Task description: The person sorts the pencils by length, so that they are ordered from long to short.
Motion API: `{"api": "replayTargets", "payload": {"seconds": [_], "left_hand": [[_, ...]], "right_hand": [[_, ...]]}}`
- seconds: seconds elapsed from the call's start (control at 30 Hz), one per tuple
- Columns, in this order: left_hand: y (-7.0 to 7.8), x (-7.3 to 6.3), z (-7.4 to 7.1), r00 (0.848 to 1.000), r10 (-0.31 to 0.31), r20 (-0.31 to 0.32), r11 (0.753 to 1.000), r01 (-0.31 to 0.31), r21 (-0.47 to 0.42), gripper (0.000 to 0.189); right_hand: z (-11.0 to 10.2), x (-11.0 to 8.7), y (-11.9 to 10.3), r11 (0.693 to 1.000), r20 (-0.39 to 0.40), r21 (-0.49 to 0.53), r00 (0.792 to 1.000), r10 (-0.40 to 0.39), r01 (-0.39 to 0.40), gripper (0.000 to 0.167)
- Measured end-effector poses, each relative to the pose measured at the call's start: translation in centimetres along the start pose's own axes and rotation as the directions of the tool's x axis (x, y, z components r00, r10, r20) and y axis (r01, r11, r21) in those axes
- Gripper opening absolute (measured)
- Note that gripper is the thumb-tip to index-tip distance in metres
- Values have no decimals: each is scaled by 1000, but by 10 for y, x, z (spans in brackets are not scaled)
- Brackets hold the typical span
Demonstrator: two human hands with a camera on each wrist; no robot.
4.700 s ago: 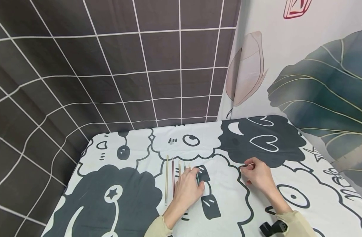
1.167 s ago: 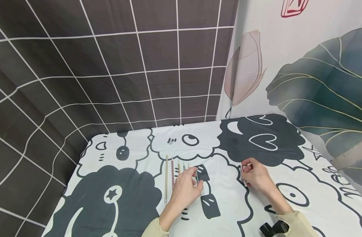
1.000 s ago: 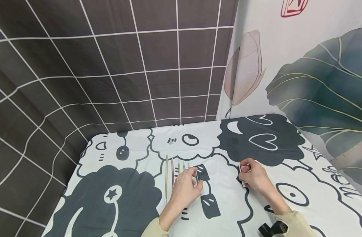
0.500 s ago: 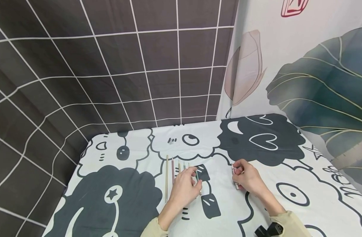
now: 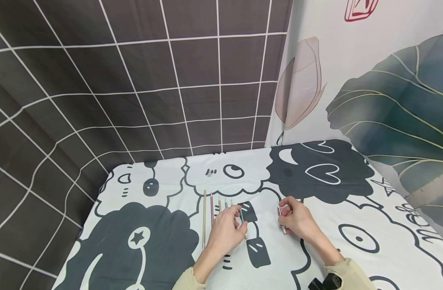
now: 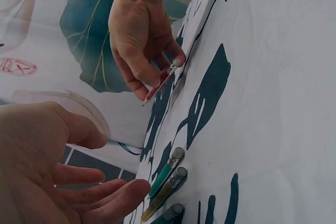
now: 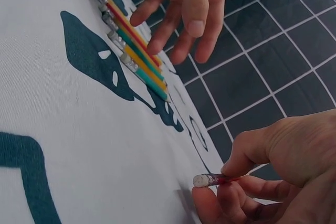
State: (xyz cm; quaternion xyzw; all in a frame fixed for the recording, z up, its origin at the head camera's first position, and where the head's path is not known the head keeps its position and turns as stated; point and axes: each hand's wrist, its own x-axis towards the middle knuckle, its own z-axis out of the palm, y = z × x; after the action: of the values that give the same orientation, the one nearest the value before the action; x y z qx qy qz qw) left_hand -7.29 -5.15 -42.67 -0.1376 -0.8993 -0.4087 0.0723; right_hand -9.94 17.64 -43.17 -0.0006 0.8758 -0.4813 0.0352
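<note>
My right hand point(image 5: 297, 220) pinches a red pencil point(image 7: 216, 179) between thumb and fingers, just above the cloth. In the right wrist view its white eraser end faces the camera. In the left wrist view its sharpened tip points down and left. My left hand point(image 5: 226, 228) hovers over a row of pencils, fingers loosely extended and holding nothing. The row lies side by side on the cloth: a yellow pencil point(image 5: 204, 217) at the left end, a red pencil point(image 5: 212, 207) beside it, then several more, with a green pencil point(image 7: 144, 75) at the right end. My left hand partly hides them.
A white cloth point(image 5: 279, 257) with black cartoon figures covers the table. Behind it hangs a dark grid-patterned curtain point(image 5: 192, 104). A leaf-printed drape point(image 5: 395, 108) hangs at the right. A black device point(image 5: 330, 281) sits at my right wrist.
My right hand has moved left with the red pencil, toward the row. The pencil shows more clearly in its fingers than at first. My left hand has hardly moved.
</note>
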Motion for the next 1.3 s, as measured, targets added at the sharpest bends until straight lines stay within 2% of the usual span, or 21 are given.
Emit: {"api": "replayTargets", "payload": {"seconds": [0.7, 0.9, 1.07, 1.3], "left_hand": [[-1, 0, -1, 1000, 15, -8, 1000, -16, -6, 40], [-2, 0, -1, 1000, 9, -4, 1000, -9, 1, 40], [-3, -1, -1, 1000, 23, -9, 1000, -23, 16, 39], [-3, -2, -1, 999, 45, -17, 999, -45, 17, 38]], "right_hand": [[20, 4, -10, 999, 11, 23, 1000, -25, 25, 36], [26, 5, -13, 998, 24, 16, 998, -54, 53, 36], [32, 5, -16, 997, 28, 19, 997, -75, 75, 36], [38, 6, -19, 997, 39, 32, 997, -66, 64, 35]]}}
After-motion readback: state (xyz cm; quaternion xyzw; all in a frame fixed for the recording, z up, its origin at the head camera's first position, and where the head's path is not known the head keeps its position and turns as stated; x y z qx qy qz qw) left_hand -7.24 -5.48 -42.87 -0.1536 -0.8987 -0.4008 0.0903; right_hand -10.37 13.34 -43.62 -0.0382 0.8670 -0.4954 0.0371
